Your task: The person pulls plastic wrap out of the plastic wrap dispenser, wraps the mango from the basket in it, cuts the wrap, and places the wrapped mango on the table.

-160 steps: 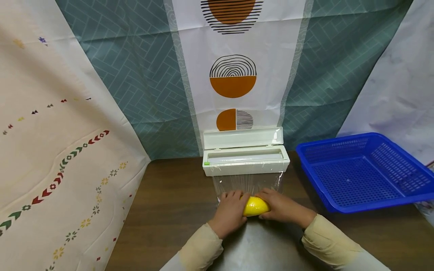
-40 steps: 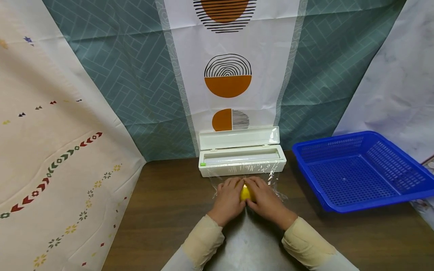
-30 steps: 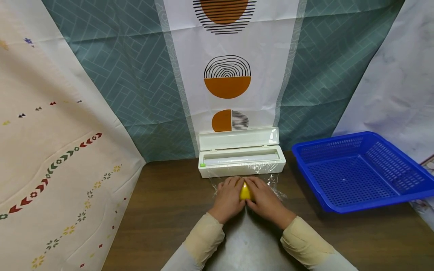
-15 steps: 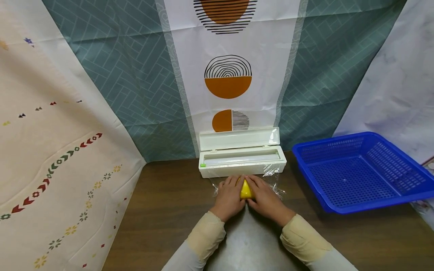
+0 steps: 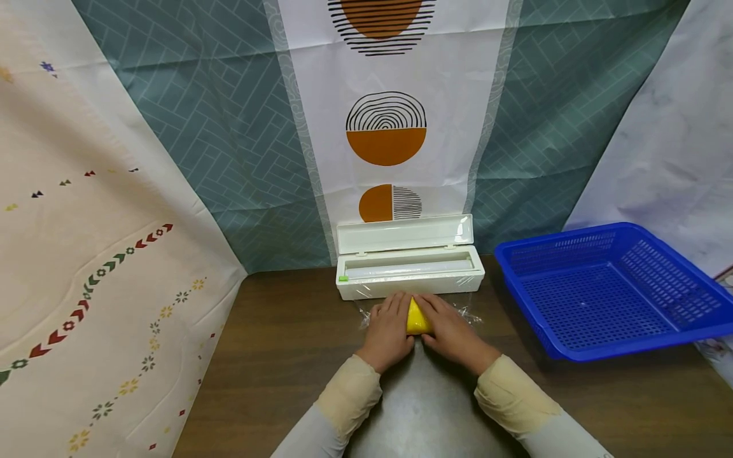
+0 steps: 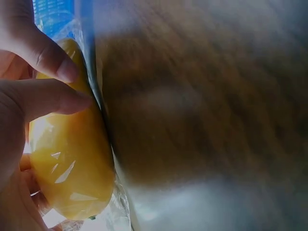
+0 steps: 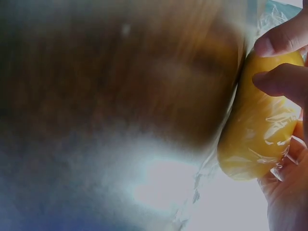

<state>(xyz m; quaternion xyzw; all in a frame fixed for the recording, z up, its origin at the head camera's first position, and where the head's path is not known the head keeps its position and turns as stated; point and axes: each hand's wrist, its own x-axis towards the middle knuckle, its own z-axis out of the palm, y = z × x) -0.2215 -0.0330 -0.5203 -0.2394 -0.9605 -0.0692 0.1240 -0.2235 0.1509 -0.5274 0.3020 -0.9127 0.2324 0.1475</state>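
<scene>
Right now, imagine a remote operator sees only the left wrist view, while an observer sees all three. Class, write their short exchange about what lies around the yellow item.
Operator: I see the yellow item under clear film. What stands beyond it?
Observer: In the head view, a white box with its lid raised.
Operator: Can you see inside that box?
Observer: Yes, a pale roll lies lengthwise in it.
Operator: My top edge shows blue.
Observer: The head view has a blue basket right of the box.

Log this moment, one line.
left hand: grips yellow oval object; right hand: grips same; clear plastic film: over object; long white plastic box: lid open; blue plastic basket: right of box
</scene>
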